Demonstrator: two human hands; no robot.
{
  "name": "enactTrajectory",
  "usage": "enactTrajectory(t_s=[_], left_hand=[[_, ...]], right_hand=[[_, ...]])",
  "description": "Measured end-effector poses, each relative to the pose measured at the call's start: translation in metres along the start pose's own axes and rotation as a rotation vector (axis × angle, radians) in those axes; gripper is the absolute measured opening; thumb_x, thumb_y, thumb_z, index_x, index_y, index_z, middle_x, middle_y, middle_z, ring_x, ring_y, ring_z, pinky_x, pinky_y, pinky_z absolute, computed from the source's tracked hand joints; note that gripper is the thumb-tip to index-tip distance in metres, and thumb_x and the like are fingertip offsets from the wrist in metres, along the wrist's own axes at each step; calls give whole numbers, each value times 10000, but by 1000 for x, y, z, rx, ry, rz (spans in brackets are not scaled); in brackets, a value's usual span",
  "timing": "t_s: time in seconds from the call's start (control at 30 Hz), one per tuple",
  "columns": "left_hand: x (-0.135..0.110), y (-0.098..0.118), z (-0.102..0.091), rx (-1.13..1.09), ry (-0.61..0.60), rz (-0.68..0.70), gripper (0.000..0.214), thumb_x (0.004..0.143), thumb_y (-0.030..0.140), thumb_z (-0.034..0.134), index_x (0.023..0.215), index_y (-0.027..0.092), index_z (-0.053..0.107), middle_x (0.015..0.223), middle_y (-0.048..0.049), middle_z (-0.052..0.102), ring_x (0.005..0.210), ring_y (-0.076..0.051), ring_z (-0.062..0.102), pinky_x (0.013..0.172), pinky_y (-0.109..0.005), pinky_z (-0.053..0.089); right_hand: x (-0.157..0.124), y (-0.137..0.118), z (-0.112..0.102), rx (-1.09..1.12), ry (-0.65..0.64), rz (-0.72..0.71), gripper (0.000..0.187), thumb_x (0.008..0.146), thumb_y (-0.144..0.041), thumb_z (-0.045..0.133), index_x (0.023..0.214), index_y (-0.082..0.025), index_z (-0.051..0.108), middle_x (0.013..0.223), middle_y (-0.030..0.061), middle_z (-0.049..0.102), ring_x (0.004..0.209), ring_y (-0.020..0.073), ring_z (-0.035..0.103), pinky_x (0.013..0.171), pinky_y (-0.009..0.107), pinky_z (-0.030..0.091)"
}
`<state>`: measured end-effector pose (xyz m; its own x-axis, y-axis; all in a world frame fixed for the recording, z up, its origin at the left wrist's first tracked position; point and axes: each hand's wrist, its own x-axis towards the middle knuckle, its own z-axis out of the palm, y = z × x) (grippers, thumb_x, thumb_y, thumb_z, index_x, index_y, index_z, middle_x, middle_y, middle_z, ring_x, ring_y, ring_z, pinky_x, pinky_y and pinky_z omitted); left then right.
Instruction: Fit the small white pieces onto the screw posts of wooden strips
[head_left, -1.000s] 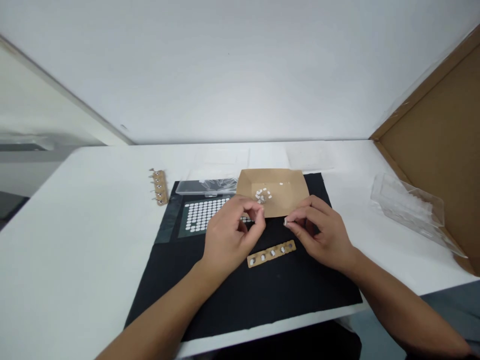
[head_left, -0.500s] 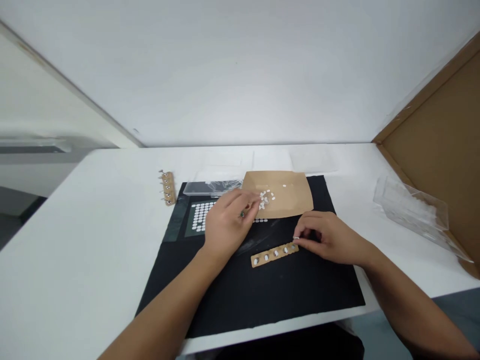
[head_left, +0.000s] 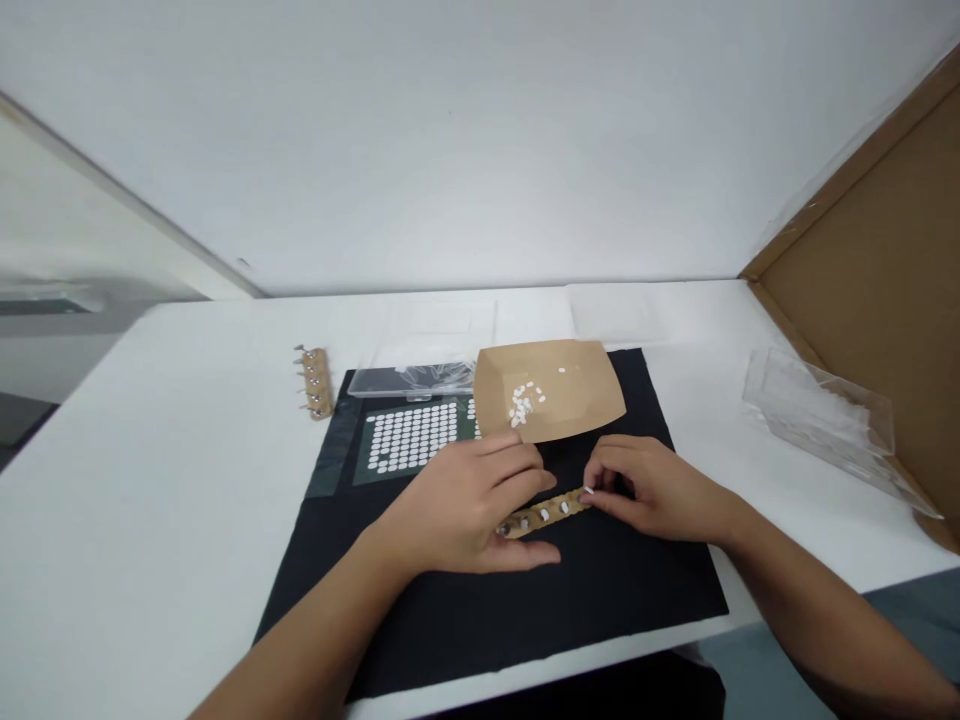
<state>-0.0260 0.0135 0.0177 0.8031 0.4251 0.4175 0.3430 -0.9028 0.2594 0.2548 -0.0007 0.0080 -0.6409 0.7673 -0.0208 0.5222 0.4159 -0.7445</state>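
A brown cardboard strip point(head_left: 555, 514) lies on the black mat point(head_left: 555, 620), with several white oval pieces along it. Over its left end is my left hand point(head_left: 480, 505), thumb and fingers apart on either side of the strip; whether they touch it I cannot tell. At the strip's right end my right hand point(head_left: 649, 490) pinches a small white oval piece point(head_left: 589, 491) between thumb and fingertip. Behind the hands stands a brown paper tray point(head_left: 581, 400) with a scatter of loose white ovals point(head_left: 519, 405) in it.
A green sheet point(head_left: 360, 465) carries rows of white ovals. Behind it lies a clear box point(head_left: 367, 385) with thin clear pieces. Another strip with metal pins point(head_left: 316, 385) is at left. Clear plastic boxes point(head_left: 821, 415) lean near a cardboard panel point(head_left: 877, 270) at right.
My left hand has come down from the paper tray to the strip and opened its fingers. My right hand stays at the strip's right end with the white oval. The view has shifted slightly.
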Motion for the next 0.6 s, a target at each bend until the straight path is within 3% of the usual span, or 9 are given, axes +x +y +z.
enactTrajectory(t_s=[0.13,0.3,0.6], left_hand=[[-2,7,5,75,-84,-4,421,983,567,702,1039,150,722,928,-92,754,818,-236,713,697,-338,569],[-2,10,13,125,-181,-31,347,974,498,739,999,154,708,821,-55,710,764,-241,672,663,-350,528],[-1,12,17,114,-182,-67,138,1020,257,653,904,182,656,783,-24,666,729,-210,617,640,-327,466]], right_hand=[[1,5,2,6,-43,-8,43,984,-191,743,983,-198,701,914,1,669,802,144,643,761,279,507],[4,9,4,-11,-77,-1,62,979,-191,757,979,-197,695,907,-3,653,809,150,627,766,282,494],[3,12,5,20,-99,-6,72,968,-160,773,975,-207,719,915,-8,657,821,145,643,761,270,503]])
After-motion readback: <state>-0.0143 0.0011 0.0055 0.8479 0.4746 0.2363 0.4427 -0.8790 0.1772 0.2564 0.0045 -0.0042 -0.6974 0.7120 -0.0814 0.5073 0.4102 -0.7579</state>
